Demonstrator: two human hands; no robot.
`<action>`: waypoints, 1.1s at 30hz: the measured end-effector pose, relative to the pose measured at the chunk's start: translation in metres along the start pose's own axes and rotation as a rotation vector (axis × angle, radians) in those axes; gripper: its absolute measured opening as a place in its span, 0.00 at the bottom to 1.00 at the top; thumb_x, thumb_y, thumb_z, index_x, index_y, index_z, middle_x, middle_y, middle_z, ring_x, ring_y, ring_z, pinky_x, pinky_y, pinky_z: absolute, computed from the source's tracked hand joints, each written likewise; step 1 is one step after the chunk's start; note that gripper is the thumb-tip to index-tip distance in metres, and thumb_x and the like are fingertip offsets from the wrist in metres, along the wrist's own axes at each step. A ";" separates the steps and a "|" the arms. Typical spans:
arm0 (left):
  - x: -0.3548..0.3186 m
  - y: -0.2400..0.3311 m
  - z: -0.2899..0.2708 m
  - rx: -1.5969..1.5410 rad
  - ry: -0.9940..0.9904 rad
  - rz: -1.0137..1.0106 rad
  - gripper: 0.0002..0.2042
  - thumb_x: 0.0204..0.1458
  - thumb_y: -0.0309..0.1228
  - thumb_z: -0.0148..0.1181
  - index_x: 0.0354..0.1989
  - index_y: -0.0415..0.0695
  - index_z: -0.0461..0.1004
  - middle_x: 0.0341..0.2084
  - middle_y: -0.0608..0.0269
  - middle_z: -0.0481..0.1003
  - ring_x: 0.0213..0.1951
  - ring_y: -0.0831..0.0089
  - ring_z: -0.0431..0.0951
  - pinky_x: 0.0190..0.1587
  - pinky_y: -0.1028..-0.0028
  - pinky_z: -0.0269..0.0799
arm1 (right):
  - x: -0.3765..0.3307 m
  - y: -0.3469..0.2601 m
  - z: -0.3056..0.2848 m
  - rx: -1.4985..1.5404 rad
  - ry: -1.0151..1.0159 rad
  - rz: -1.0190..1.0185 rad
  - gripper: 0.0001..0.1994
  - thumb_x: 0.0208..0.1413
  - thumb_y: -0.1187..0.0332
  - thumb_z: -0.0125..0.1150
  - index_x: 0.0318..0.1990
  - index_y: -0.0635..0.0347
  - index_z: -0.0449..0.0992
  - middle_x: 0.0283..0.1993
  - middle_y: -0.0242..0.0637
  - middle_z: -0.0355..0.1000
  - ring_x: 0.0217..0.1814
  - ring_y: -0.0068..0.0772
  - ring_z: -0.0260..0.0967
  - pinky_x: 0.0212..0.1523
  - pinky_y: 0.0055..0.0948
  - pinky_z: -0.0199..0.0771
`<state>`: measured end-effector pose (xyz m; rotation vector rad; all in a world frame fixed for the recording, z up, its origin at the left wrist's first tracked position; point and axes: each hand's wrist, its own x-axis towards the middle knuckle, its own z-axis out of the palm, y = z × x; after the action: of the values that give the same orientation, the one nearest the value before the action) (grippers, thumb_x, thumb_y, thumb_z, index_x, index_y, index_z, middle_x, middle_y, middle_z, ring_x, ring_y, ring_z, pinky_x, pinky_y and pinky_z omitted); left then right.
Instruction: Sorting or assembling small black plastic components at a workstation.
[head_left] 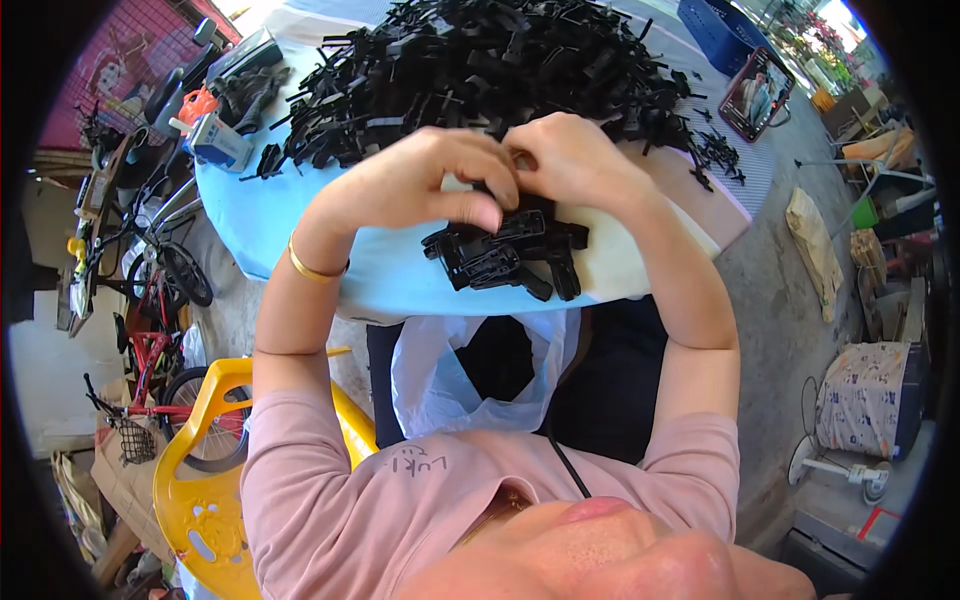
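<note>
Both my hands meet over the near part of the round table. My left hand [440,180] is closed, with the thumb bent in toward the curled fingers. Against it, my right hand [575,165] is closed too, its fingertips pinched together. What they grip is mostly hidden behind the fingers; only dark bits show between them. Just below the hands, near the table's edge, lies a small cluster of black plastic parts [510,255]. A large heap of similar black pieces [480,75] spreads behind the hands.
A phone [757,95] stands at the far right by a blue basket [722,35]. At the left sits a small blue and white box [217,143]. A white plastic bag [425,380] hangs open at my lap, with dark contents. A yellow chair [205,485] is beside me.
</note>
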<state>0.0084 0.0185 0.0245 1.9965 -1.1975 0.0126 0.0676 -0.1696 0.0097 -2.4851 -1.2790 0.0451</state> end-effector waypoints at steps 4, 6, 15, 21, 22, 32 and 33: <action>0.009 -0.005 0.004 0.032 0.359 -0.442 0.06 0.47 0.24 0.55 0.33 0.39 0.74 0.29 0.58 0.74 0.32 0.66 0.74 0.37 0.72 0.70 | -0.011 0.014 -0.009 0.159 -0.098 -0.025 0.11 0.36 0.68 0.61 0.31 0.61 0.77 0.20 0.39 0.68 0.22 0.33 0.67 0.26 0.27 0.66; 0.007 -0.026 0.014 0.400 0.340 -0.307 0.10 0.43 0.19 0.53 0.36 0.39 0.73 0.31 0.57 0.74 0.36 0.62 0.74 0.41 0.70 0.70 | -0.009 0.013 -0.014 0.199 -0.125 -0.068 0.11 0.34 0.70 0.62 0.30 0.62 0.77 0.18 0.37 0.67 0.20 0.28 0.64 0.25 0.24 0.64; 0.010 -0.040 0.019 0.065 0.274 -0.372 0.16 0.43 0.23 0.60 0.43 0.42 0.70 0.28 0.65 0.71 0.29 0.80 0.70 0.35 0.80 0.68 | -0.009 0.023 -0.006 0.468 -0.052 -0.174 0.06 0.41 0.74 0.63 0.29 0.65 0.76 0.23 0.30 0.69 0.22 0.16 0.61 0.25 0.18 0.62; 0.010 -0.040 0.019 -0.310 0.608 -0.343 0.13 0.46 0.26 0.59 0.41 0.37 0.70 0.29 0.65 0.73 0.30 0.83 0.71 0.36 0.81 0.69 | -0.009 0.013 -0.012 0.590 0.274 -0.220 0.08 0.41 0.78 0.62 0.33 0.61 0.75 0.20 0.21 0.60 0.20 0.09 0.50 0.20 0.12 0.49; 0.010 -0.037 0.019 -0.347 0.673 -0.393 0.14 0.47 0.27 0.59 0.42 0.37 0.69 0.29 0.66 0.73 0.30 0.84 0.70 0.36 0.81 0.68 | -0.011 0.010 -0.014 0.580 0.332 -0.301 0.09 0.41 0.79 0.62 0.34 0.61 0.74 0.21 0.21 0.60 0.20 0.09 0.49 0.20 0.12 0.49; 0.010 -0.027 0.024 -0.171 0.649 -0.419 0.21 0.45 0.25 0.57 0.50 0.37 0.66 0.28 0.67 0.72 0.29 0.84 0.70 0.34 0.83 0.67 | -0.011 0.001 -0.013 0.418 0.426 -0.440 0.06 0.40 0.78 0.64 0.29 0.62 0.75 0.22 0.28 0.65 0.17 0.14 0.53 0.18 0.15 0.52; 0.010 -0.025 0.026 -0.084 0.641 -0.404 0.21 0.45 0.25 0.57 0.50 0.37 0.65 0.30 0.66 0.71 0.31 0.83 0.70 0.36 0.82 0.68 | -0.009 0.001 -0.011 0.400 0.510 -0.410 0.05 0.42 0.77 0.64 0.28 0.62 0.75 0.23 0.28 0.66 0.19 0.13 0.56 0.19 0.14 0.55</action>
<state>0.0233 0.0013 -0.0051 1.9102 -0.3787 0.3635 0.0644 -0.1804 0.0184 -1.7154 -1.3557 -0.3705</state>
